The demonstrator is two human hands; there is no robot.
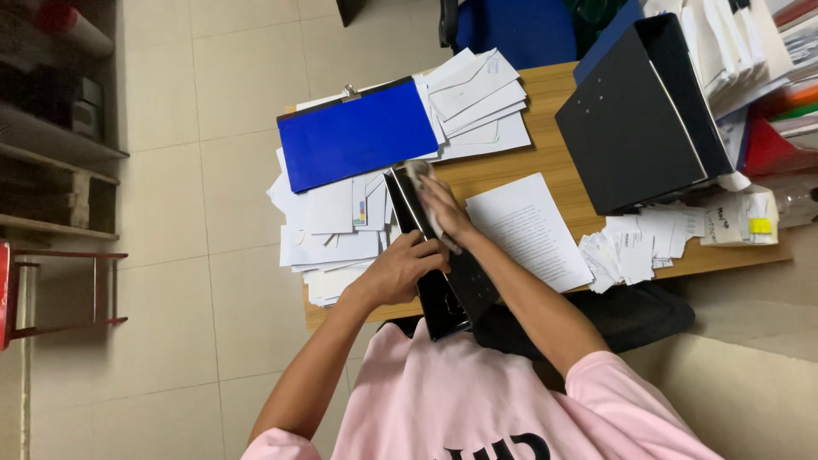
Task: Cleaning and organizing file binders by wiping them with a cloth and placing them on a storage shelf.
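A black binder (443,281) was held upright on its edge at the near rim of the wooden counter (545,162), its lower end reaching past that rim toward the pink-shirted torso. The left hand (407,268) was brought in from the lower left with the forearm raised and the wrist bent; its fingers were curled over the binder's left side, so the grip was clamped on the binder. The right hand (441,209) was laid flatter, farther up the binder, with the forearm running back down to the right shoulder. A pale cloth (423,192) seemed to be pressed under its fingers against the binder's upper part, though the blur made this hard to confirm; whether those fingers were closed around the cloth or merely pressed flat could not be told.

Left of the binder, loose white papers (328,230) were spread in a heap, with a blue clipboard (358,140) lying on top beyond them. Just right of the binder lay a printed sheet (528,230), and farther right a pile of small slips (635,247). Beyond and to the right of the binder a large black box file (639,119) was seen. Envelopes (477,89) were stacked beyond the binder's top end.

The binder's lower end was hidden by the shirt and its contents could not be made out.
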